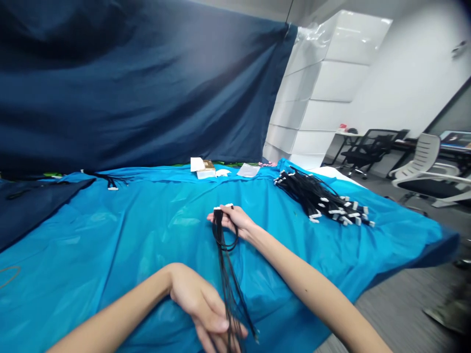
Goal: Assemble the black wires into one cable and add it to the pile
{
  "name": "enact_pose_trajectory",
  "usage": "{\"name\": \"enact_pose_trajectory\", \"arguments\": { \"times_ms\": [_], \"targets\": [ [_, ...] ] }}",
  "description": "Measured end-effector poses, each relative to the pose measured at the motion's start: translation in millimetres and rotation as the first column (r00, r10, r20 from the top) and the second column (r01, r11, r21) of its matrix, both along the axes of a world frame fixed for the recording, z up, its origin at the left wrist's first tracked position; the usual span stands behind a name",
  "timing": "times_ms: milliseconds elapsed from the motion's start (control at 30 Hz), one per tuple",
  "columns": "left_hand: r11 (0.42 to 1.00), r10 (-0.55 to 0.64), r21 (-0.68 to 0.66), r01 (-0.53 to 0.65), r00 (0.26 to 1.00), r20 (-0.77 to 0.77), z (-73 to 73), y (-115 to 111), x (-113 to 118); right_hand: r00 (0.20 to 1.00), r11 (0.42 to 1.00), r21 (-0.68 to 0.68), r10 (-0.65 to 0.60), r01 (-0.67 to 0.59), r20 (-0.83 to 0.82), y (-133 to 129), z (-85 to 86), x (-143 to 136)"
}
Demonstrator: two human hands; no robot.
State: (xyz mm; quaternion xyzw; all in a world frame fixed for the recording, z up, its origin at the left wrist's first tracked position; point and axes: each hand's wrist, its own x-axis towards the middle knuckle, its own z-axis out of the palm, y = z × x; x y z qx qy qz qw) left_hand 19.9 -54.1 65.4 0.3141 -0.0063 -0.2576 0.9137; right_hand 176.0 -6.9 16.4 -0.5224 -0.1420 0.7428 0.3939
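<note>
My right hand (pixel 235 220) grips the upper end of a bundle of black cables (pixel 221 245), near its white connectors. One cable loops out beside the bundle, and the rest hang down toward the near edge. Lower down, my left hand (pixel 208 306) is closed loosely around the hanging strands, its fingers partly blurred. A large pile of black cables with white connectors (pixel 316 193) lies on the blue cloth (pixel 158 235) at the right. A few more black cables (pixel 110 181) lie at the far left.
At the cloth's back edge are a small open box (pixel 206 170) and a clear plastic bag (pixel 248 170). A dark blue curtain (pixel 147 88) hangs behind. Stacked white boxes (pixel 324 88) stand at the back right, with office chairs (pixel 423 162) beyond.
</note>
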Motion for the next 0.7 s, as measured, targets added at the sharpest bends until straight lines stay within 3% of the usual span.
{"name": "enact_pose_trajectory", "arguments": {
  "times_ms": [100,133,200,233,267,300,333,367,400,433,467,533,633,700],
  "targets": [
    [0.964,-0.243,0.087,0.252,0.964,-0.104,10.0,13.7,-11.6,1.000,1.000,0.021,-0.006,0.005,0.029,-0.6,-2.3,0.7],
    [0.963,-0.216,0.129,0.236,0.965,-0.151,13.4,19.9,-15.9,0.999,1.000,0.026,-0.005,0.004,0.036,-1.2,-2.7,0.3],
    [0.953,0.048,0.302,0.011,0.981,-0.187,16.1,31.5,-21.8,0.999,0.999,0.035,-0.002,0.000,0.047,-2.6,-3.1,-1.8],
    [0.899,0.228,0.414,-0.139,0.958,-0.174,14.7,35.8,-22.3,0.999,0.999,0.040,0.001,-0.003,0.052,-3.5,-3.2,-3.3],
    [0.792,0.411,0.539,-0.288,0.903,-0.121,11.2,38.7,-21.0,0.998,0.999,0.046,0.003,-0.006,0.058,-4.5,-3.2,-4.8],
    [0.622,0.574,0.665,-0.413,0.819,-0.028,6.0,40.1,-18.1,0.998,0.999,0.051,0.004,-0.007,0.064,-5.5,-3.3,-6.3],
    [0.378,0.717,0.774,-0.507,0.689,0.101,-0.3,40.0,-14.1,0.997,0.998,0.056,0.003,-0.007,0.072,-6.4,-3.5,-7.6],
    [0.130,0.775,0.840,-0.527,0.582,0.245,-7.1,38.5,-9.3,0.997,0.998,0.060,0.000,-0.005,0.080,-7.3,-3.8,-8.7],
    [-0.056,0.754,0.853,-0.518,0.538,0.376,-13.7,36.0,-4.6,0.996,0.998,0.065,-0.005,0.000,0.089,-8.0,-4.2,-9.4],
    [-0.173,0.695,0.843,-0.509,0.543,0.471,-19.5,32.6,-0.2,0.995,0.998,0.069,-0.012,0.005,0.097,-8.7,-4.7,-9.9],
    [-0.266,0.635,0.825,-0.499,0.553,0.540,-24.4,28.7,3.4,0.994,0.997,0.073,-0.019,0.011,0.105,-9.2,-5.3,-10.2],
    [-0.370,0.517,0.797,-0.478,0.607,0.604,-30.8,20.8,8.1,0.993,0.997,0.080,-0.031,0.022,0.118,-10.0,-6.2,-10.2],
    [-0.441,0.413,0.780,-0.443,0.671,0.615,-33.9,12.9,10.2,0.990,0.996,0.087,-0.043,0.032,0.133,-10.2,-6.3,-9.6],
    [-0.453,0.395,0.779,-0.433,0.686,0.611,-33.2,11.4,10.7,0.991,0.996,0.086,-0.036,0.025,0.130,-9.9,-5.9,-9.0]
  ]
}}
